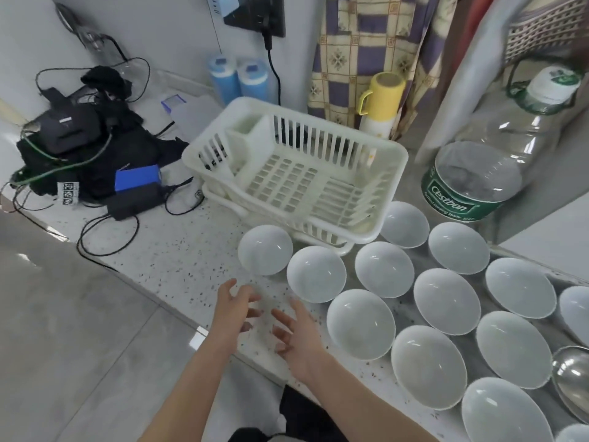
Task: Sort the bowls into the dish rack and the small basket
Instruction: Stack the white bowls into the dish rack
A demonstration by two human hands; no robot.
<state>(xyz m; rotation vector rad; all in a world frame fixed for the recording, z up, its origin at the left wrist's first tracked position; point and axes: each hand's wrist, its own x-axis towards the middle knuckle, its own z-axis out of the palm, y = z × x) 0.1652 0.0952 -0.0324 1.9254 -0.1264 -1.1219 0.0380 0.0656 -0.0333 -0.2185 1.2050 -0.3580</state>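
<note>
Both bare forearms reach in from the bottom edge, and the left hand [234, 309] and right hand [294, 334] hover side by side over the near edge of the white speckled stone surface [178, 260], fingers spread and loosely bent, palms turned toward each other, holding nothing.

Just beyond the fingertips sit the shallow round white ceramic bowls [316, 273], all upright with their mouths facing up, spread in loose rows that run from the middle of the surface away to the right and out of the frame. Being round, they have no long axis of their own; the rows themselves slant from upper left to lower right. At least a dozen are in view, none stacked.

Behind them stands the white slotted plastic dish rack [296, 173], its long side running from the near-right corner to the far-left, tilted slightly as it rests on its drip tray. Nothing lies in it. I cannot make out a separate small basket, unless the cutlery compartment at the rack's far-left end is meant.

By my judgement the sorting has not begun: every visible bowl is yet to be placed, and the leftmost bowl [265, 249] lies closest to the left hand
</note>
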